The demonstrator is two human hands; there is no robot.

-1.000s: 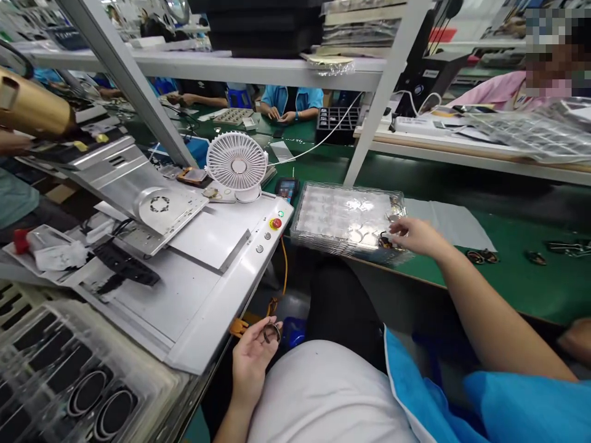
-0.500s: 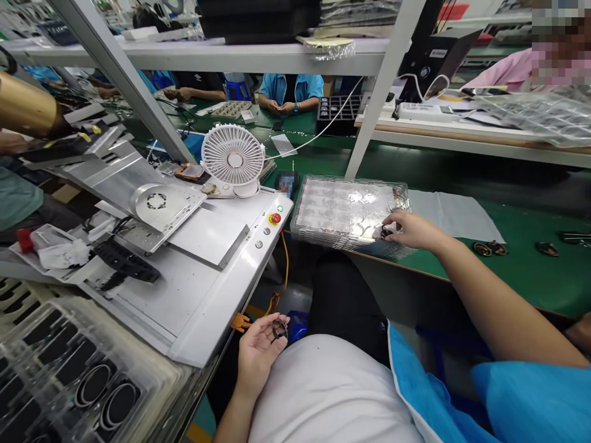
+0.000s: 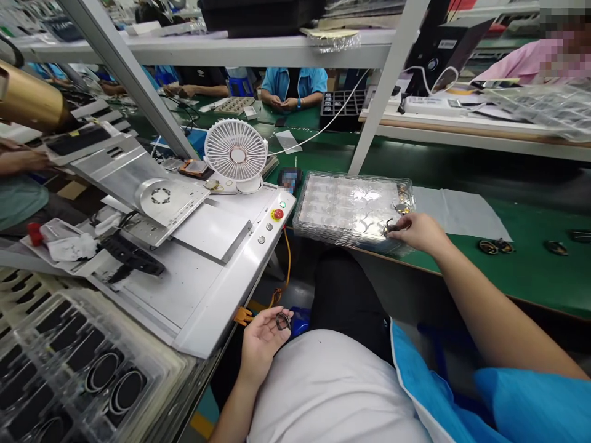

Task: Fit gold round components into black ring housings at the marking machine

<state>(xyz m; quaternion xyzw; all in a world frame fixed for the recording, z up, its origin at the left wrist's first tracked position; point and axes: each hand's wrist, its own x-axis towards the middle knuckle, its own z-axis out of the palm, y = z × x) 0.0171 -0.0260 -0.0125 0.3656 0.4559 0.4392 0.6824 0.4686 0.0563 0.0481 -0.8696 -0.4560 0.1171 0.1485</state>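
My left hand (image 3: 263, 337) rests palm up by my lap, its fingers curled round a small dark ring part (image 3: 282, 320). My right hand (image 3: 418, 231) reaches across to the near right corner of a stack of clear plastic trays (image 3: 341, 206) on the green bench. Its fingers pinch a small dark part (image 3: 389, 228) at the tray's edge. A few more dark parts sit in the tray's right-hand pockets (image 3: 402, 207).
A white machine table (image 3: 221, 264) with a red button (image 3: 277, 213) and a small white fan (image 3: 236, 151) stands left. Clear trays of dark rings (image 3: 92, 381) lie at the lower left. Loose parts (image 3: 494, 247) lie on the green bench (image 3: 545, 271). Other workers sit beyond the shelf frame (image 3: 388, 80).
My right hand has closed on a small dark part at the tray's near right corner. My left hand has shifted slightly right with its ring part.
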